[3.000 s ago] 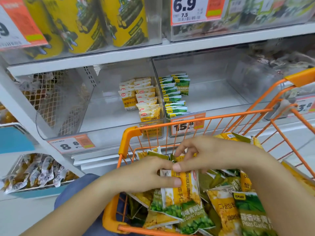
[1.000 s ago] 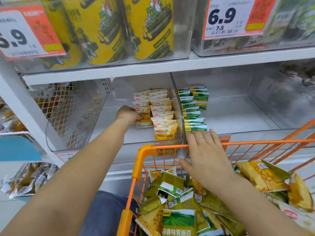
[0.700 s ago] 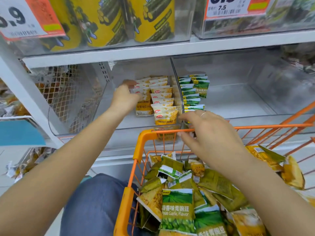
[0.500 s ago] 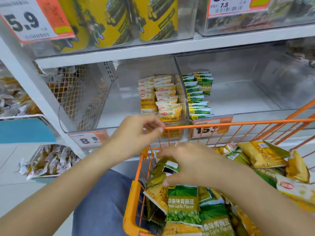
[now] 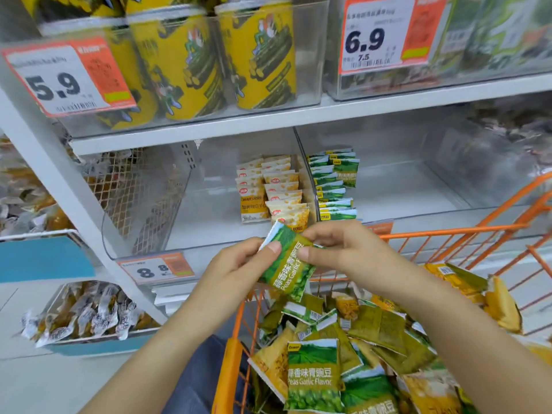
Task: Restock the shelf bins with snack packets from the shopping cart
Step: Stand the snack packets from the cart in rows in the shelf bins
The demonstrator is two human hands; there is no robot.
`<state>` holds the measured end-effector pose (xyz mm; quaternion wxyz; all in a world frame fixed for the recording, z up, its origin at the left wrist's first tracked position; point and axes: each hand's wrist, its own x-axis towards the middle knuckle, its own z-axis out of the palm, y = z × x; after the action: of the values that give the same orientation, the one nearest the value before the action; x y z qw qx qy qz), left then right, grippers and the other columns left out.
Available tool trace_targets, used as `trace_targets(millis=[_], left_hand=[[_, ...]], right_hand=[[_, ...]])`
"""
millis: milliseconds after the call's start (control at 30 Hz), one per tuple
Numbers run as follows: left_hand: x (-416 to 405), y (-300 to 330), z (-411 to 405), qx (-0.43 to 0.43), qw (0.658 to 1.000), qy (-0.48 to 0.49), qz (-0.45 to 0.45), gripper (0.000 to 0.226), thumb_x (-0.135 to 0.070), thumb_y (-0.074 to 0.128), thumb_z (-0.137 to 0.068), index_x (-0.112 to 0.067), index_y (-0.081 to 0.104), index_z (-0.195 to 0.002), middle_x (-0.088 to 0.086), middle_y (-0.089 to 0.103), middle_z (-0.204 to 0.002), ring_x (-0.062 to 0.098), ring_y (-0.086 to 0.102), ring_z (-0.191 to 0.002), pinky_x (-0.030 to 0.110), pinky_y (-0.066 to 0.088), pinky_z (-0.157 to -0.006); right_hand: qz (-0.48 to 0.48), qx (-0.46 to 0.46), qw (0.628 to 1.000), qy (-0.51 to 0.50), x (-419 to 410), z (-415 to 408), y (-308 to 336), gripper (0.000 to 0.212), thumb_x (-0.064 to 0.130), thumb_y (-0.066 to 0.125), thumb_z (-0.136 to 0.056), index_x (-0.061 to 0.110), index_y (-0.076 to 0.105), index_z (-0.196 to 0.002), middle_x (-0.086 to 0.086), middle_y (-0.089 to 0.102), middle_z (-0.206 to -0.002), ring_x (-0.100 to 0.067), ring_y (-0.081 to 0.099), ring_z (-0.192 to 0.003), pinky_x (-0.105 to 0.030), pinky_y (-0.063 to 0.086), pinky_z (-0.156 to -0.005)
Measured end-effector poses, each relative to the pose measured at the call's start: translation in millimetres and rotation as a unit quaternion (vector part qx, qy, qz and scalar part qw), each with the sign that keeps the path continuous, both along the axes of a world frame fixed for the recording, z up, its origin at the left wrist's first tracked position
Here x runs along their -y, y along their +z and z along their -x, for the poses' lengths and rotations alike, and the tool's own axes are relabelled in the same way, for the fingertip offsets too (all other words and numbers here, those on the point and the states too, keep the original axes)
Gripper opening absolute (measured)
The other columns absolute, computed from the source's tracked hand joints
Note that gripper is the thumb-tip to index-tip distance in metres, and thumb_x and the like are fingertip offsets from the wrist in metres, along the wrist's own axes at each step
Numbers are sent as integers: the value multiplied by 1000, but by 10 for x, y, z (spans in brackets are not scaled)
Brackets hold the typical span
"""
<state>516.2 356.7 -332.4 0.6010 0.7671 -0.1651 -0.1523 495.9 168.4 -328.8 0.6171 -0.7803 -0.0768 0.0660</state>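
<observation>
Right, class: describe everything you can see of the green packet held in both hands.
The small green foil snack packet reads "Peas Garlic Flavor" under Chinese characters, with peas pictured at its bottom and a white sealed top edge. It looks flat, glossy and unopened, tilted with its top to the left. The left hand and right hand pinch its upper part, above the orange wire shopping cart.

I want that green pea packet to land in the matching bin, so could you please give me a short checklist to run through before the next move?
1. Packet held: ok, left hand and right hand both pinch the green pea packet.
2. Flavour readable: ok, it says Peas Garlic Flavor.
3. Matching bin: ok, green packets stand right of the clear divider, yellow packets left.
4. Room there: ok, bare floor beside the green row.
5. Path clear: cannot tell, the orange cart rim lies in between.
</observation>
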Motion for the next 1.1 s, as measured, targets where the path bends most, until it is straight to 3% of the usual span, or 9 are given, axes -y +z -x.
trace_targets(millis=[133, 233, 300, 400, 500, 567, 700, 933, 1100], left_hand=[[79, 61, -26, 60, 998, 16, -8, 19, -30, 70, -77, -20, 73, -92, 0, 74, -84, 8, 68, -74, 16, 50, -60], [167, 132, -125, 114, 992, 41, -30, 18, -35, 80, -72, -30, 75, -89, -3, 75, -87, 15, 70, -81, 31, 56, -74], [266, 205, -221, 138, 988, 58, -26, 18, -33, 77, -71, -29, 74, -88, -4, 74, -86, 14, 70, -80, 34, 55, -77], [521, 326, -389, 174, 983, 53, -29, 14, -23, 78, -75, -23, 69, -85, -4, 74, -80, 12, 70, -75, 36, 54, -76], [831, 371, -575, 209, 975, 37, -71, 16, -15, 77, -79, -23, 64, -86, -11, 72, -75, 3, 67, -71, 27, 50, -72], [1041, 341, -724, 243, 961, 25, -132, 15, -20, 76, -80, -22, 64, -88, -10, 72, -80, 3, 66, -75, 26, 49, -73], [1483, 254, -1030, 296, 923, 30, -244, 22, -29, 75, -80, -20, 68, -98, 3, 72, -98, 22, 64, -96, 32, 48, -81], [2195, 111, -1610, 252, 895, -4, -368, 27, -24, 70, -86, -15, 65, -111, 4, 63, -115, 24, 59, -105, 22, 35, -71], [2386, -94, -1980, 271, 845, -30, -460, 48, -25, 69, -87, -14, 55, -132, 5, 55, -135, 25, 52, -122, 27, 40, -93]], right_hand=[[-1, 13, 1000, -29, 40, -15, 86, 13, 10, 64, -88, 22, 68, -84, 7, 69, -79, -3, 63, -72, -23, 52, -71], [93, 50, 990, -96, 202, -24, 129, 8, 35, 66, -85, 28, 69, -86, 11, 69, -79, 1, 61, -73, -25, 48, -71], [275, 83, 936, -203, 423, -23, 156, 27, 53, 57, -85, 31, 69, -95, 13, 70, -91, -5, 63, -87, -30, 48, -76], [448, 51, 844, -290, 794, -8, 107, 37, 51, 48, -93, 25, 64, -114, 2, 66, -114, -21, 58, -107, -33, 43, -81], [466, -34, 836, -288, 1019, -21, -71, 43, 49, 47, -94, 20, 61, -122, -9, 62, -123, -28, 52, -116, -35, 42, -88], [477, -27, 832, -281, 1058, -46, -200, 42, 49, 45, -95, 21, 62, -122, -8, 61, -123, -27, 49, -121, -38, 38, -99], [493, 52, 813, -307, 1056, -80, -416, 38, 48, 38, -96, 27, 65, -113, 0, 63, -117, -18, 48, -121, -40, 6, -114], [475, 175, 772, -384, 1029, -80, -656, 39, 39, 39, -86, 20, 73, -79, 3, 70, -77, -20, 63, -81, -37, 30, -81], [478, 202, 756, -399, 1075, -124, -717, 34, 32, 41, -86, 16, 70, -75, 2, 66, -73, -21, 59, -76, -38, 33, -84]])
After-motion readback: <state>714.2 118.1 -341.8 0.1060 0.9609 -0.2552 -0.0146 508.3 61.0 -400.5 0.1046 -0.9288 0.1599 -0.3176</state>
